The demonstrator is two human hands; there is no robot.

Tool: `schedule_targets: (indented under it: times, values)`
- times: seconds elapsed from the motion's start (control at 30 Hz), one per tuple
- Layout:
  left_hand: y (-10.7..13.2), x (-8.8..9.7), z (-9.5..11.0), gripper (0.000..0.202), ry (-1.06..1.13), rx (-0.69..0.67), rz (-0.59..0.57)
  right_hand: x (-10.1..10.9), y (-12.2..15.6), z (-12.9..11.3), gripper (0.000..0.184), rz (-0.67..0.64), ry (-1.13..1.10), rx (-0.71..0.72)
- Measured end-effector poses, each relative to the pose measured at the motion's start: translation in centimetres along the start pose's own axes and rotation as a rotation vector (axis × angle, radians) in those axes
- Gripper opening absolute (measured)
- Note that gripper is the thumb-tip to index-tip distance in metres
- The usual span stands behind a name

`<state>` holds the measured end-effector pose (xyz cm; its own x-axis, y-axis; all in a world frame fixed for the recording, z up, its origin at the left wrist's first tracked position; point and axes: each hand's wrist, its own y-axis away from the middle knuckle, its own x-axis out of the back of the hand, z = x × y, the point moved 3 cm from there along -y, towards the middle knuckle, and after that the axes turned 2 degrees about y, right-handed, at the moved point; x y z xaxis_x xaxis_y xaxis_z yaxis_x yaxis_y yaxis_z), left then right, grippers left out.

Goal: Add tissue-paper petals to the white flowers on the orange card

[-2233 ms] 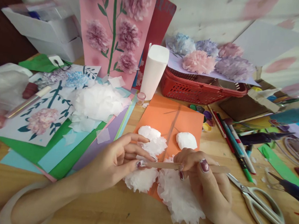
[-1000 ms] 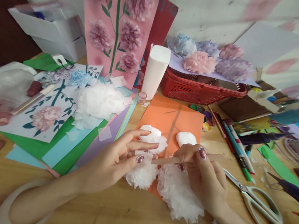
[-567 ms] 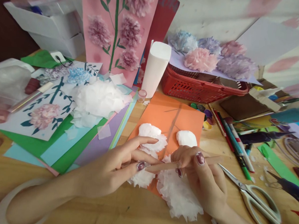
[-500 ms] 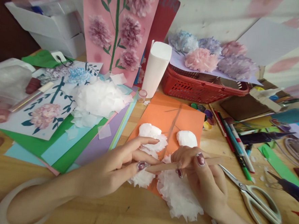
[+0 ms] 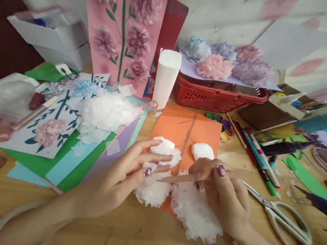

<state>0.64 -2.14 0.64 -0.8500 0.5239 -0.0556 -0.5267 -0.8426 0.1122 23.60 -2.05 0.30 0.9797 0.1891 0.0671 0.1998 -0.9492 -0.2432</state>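
Note:
My right hand (image 5: 227, 193) grips a flat, pale wooden stick (image 5: 178, 178) whose pointed tip faces left. Beside that tip is my left hand (image 5: 127, 172), its fingers spread above white ruffled tissue paper flowers (image 5: 152, 192); a bit of thin white paper seems to be by its fingertips, too blurred to be sure. Under both hands lies an orange sheet (image 5: 170, 119) with a drawn stem line. It bears a white lump (image 5: 202, 151) on the right and another white lump (image 5: 163, 146) on the left, partly ringed with ruffled paper. A larger ruffled flower (image 5: 196, 213) is below my right hand.
Scissors (image 5: 279, 218) and several pens (image 5: 261, 158) lie at right. A pile of white tissue squares (image 5: 106, 109) rests on coloured sheets at left. Behind stand a white paper pack (image 5: 167, 78), a red basket (image 5: 209, 97) topped with paper flowers, and a pink flower panel (image 5: 100, 70).
My left thumb has drawn away from the stick's tip, and the left fingers have spread wider. My right hand keeps its hold on the stick. The whole view has shifted slightly.

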Motion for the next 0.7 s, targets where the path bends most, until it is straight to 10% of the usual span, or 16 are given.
schedule_targets:
  times: [0.27, 0.7]
  values:
    - [-0.8, 2.6, 1.0, 0.026, -0.09, -0.269, 0.304, 0.7, -1.2, -0.3, 0.032, -0.047, 0.335, 0.178]
    - [-2.6, 2.7, 0.8, 0.039, -0.242, -0.1, 0.4, 0.4, -1.8, -1.0, 0.028, -0.247, 0.524, 0.276]
